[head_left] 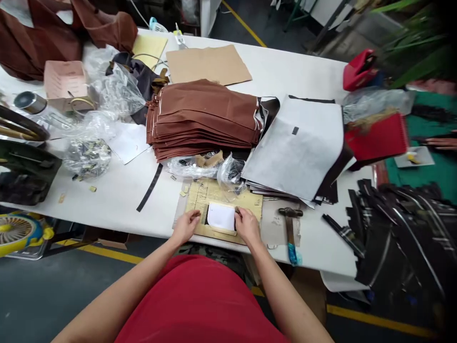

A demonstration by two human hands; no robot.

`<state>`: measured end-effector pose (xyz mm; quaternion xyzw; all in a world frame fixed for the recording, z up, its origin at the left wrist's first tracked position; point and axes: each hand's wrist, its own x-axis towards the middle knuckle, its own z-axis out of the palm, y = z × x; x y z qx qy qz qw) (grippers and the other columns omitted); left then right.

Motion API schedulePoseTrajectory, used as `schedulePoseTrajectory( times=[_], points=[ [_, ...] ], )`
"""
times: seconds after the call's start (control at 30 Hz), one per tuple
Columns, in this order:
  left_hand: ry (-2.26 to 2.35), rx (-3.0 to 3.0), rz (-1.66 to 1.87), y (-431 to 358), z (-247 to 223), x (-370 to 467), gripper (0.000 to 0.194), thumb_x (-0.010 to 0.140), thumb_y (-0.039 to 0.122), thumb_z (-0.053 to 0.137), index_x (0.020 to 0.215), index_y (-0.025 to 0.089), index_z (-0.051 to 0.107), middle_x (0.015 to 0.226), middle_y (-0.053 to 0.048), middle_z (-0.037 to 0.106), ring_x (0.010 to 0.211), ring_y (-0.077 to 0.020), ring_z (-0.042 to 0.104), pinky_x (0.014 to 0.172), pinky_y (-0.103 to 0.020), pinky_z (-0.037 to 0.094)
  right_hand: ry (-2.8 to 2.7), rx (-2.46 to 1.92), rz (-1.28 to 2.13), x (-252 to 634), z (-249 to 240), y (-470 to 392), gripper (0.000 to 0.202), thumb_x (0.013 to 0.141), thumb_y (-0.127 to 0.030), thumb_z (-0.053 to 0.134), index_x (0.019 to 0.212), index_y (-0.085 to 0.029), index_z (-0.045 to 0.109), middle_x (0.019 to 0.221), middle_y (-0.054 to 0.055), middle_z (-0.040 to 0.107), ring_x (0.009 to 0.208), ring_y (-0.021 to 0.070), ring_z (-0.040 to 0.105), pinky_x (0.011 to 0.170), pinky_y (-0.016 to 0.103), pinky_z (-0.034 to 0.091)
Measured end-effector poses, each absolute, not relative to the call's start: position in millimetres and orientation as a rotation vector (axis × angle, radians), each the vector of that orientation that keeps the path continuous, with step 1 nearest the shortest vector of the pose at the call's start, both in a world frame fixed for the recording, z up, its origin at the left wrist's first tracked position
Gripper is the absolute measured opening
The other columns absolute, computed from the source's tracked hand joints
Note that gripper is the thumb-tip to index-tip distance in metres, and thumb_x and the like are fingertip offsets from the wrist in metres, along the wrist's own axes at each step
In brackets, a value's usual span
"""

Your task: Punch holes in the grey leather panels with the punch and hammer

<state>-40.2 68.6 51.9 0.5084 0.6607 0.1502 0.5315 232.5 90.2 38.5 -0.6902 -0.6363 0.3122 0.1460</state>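
The left hand [185, 226] rests on the left edge of a yellowish template board [223, 200] at the near edge of the white surface [121, 190]. Its fingers are curled loosely against the board; it grips nothing that can be seen. The right hand [247, 225] lies on the right side of the same board, fingertips touching the right edge of a small white piece [221, 216] seated in the board's cut-out. Whether those fingertips pinch the piece or only press it cannot be told. The white piece sits between the two hands, near the centre of the board.

A hammer [290, 228] with a blue-tipped handle lies just right of the board. Far of the board, clear plastic bags [210, 166] hold small parts. Beyond them stands a stack of brown fabric panels [205, 119]. To its right lies a stack of white and black sheets [300, 147]. A black strip [150, 188] lies on the surface left of the board. Black straps [400, 228] are heaped at the near right. Another person's hand [441, 142] shows at the far right edge.
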Motion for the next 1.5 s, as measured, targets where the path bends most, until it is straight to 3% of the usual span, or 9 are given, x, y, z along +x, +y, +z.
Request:
schedulePoseTrajectory(
  times=[0.23,0.5,0.9,1.0,1.1,1.2,1.3,1.4,1.5],
  points=[
    [1.511,1.142,0.127,100.1,41.1,-12.1,0.032,0.099,0.036,0.064,0.123,0.015,0.063,0.119,-0.009,0.066,0.102,-0.0217,0.067,0.088,-0.042,0.059,-1.466,-2.129,0.970,214.4,28.1,69.6,0.024,0.098,-0.019,0.059,0.120,-0.015,0.069,0.114,0.008,0.073,0.097,0.0198,0.070,0.094,0.040,0.056],
    [1.460,1.174,-0.137,121.6,52.6,-8.3,0.033,0.099,0.037,0.064,0.123,0.015,0.062,0.119,-0.009,0.065,0.100,-0.0214,0.067,0.086,-0.041,0.059,-1.255,-2.156,0.920,205.9,26.3,46.7,0.023,0.100,-0.031,0.065,0.116,-0.016,0.069,0.113,0.007,0.071,0.097,0.0200,0.069,0.094,0.044,0.056],
    [1.260,1.389,-0.047,128.0,76.1,-1.5,0.033,0.100,0.038,0.063,0.124,0.015,0.062,0.117,-0.009,0.066,0.097,-0.0203,0.067,0.083,-0.039,0.060,-1.357,-2.197,0.836,195.5,45.2,53.5,0.021,0.099,-0.030,0.062,0.114,-0.016,0.068,0.103,0.007,0.071,0.089,0.0196,0.068,0.087,0.042,0.058],
    [1.107,1.581,-0.004,131.8,96.6,5.5,0.029,0.100,0.039,0.063,0.114,0.014,0.065,0.108,-0.007,0.068,0.092,-0.0188,0.067,0.081,-0.038,0.059,-1.457,-2.120,0.752,199.1,82.3,58.0,0.042,0.098,-0.020,0.048,0.139,-0.016,0.058,0.132,0.015,0.064,0.119,0.0256,0.061,0.105,0.049,0.048],
    [0.948,1.797,0.011,134.5,115.5,5.8,0.020,0.090,0.035,0.074,0.089,0.015,0.070,0.091,-0.003,0.069,0.086,-0.0191,0.067,0.082,-0.036,0.055,-1.655,-1.956,0.768,200.9,132.0,58.9,0.061,0.091,-0.019,0.053,0.151,-0.024,0.049,0.159,0.009,0.042,0.147,0.0258,0.035,0.122,0.049,0.027],
    [0.857,1.978,0.034,139.3,127.5,-2.9,0.015,0.073,0.028,0.083,0.071,0.020,0.069,0.076,-0.002,0.068,0.083,-0.0225,0.067,0.080,-0.032,0.052,-1.802,-1.820,1.001,198.0,160.8,55.0,0.044,0.082,-0.024,0.069,0.126,-0.030,0.071,0.135,0.005,0.066,0.132,0.0280,0.053,0.119,0.046,0.032],
    [0.955,2.120,0.144,146.0,128.9,-18.1,0.016,0.087,0.032,0.069,0.099,0.023,0.074,0.099,-0.008,0.072,0.102,-0.0274,0.066,0.094,-0.037,0.050,-1.642,-1.931,1.063,188.4,147.5,50.3,0.016,0.086,-0.032,0.071,0.098,-0.025,0.078,0.095,0.006,0.076,0.097,0.0262,0.069,0.099,0.044,0.050],
    [1.190,2.202,0.263,145.9,115.7,-35.5,0.039,0.101,0.028,0.045,0.138,0.018,0.055,0.134,-0.017,0.060,0.128,-0.0321,0.054,0.109,-0.050,0.041,-1.326,-2.081,1.051,171.9,104.7,48.3,0.024,0.099,-0.037,0.059,0.106,-0.017,0.072,0.091,0.006,0.074,0.082,0.0208,0.070,0.077,0.036,0.058],
    [1.251,2.278,0.251,131.1,90.7,-48.8,0.044,0.100,0.023,0.044,0.143,0.016,0.049,0.142,-0.018,0.055,0.133,-0.0313,0.051,0.111,-0.049,0.042,-1.059,-2.166,1.074,155.7,61.8,46.3,0.030,0.104,-0.041,0.055,0.112,-0.013,0.066,0.094,0.005,0.071,0.075,0.0157,0.069,0.066,0.030,0.059]
  ],
)
